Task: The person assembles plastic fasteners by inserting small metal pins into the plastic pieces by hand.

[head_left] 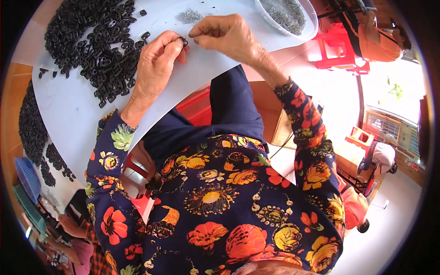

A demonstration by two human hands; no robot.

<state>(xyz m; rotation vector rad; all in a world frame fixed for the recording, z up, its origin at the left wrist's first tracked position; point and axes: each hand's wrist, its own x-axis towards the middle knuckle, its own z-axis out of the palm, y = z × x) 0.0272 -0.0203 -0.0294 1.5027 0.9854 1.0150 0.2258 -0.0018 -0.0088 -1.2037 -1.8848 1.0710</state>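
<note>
My left hand (156, 62) is closed, pinching a small black plastic part (184, 41) between thumb and fingertips above the white table (68, 107). Just to its right, my right hand (231, 37) has its thumb and fingers pressed together, pointing at that part with a slight gap. Whatever lies between the right fingertips is too small to tell. A large heap of similar black plastic parts (87, 46) spreads to the left of my left hand. Beyond my hands lies a small pile of thin metal pins (190, 16).
A white bowl (314, 25) with many metal pins stands at the table's far right. Another black heap (32, 128) and a blue basket (28, 176) are at left. Red stools (337, 50) and seated people (378, 39) are at right; another person's arm (71, 227) shows lower left.
</note>
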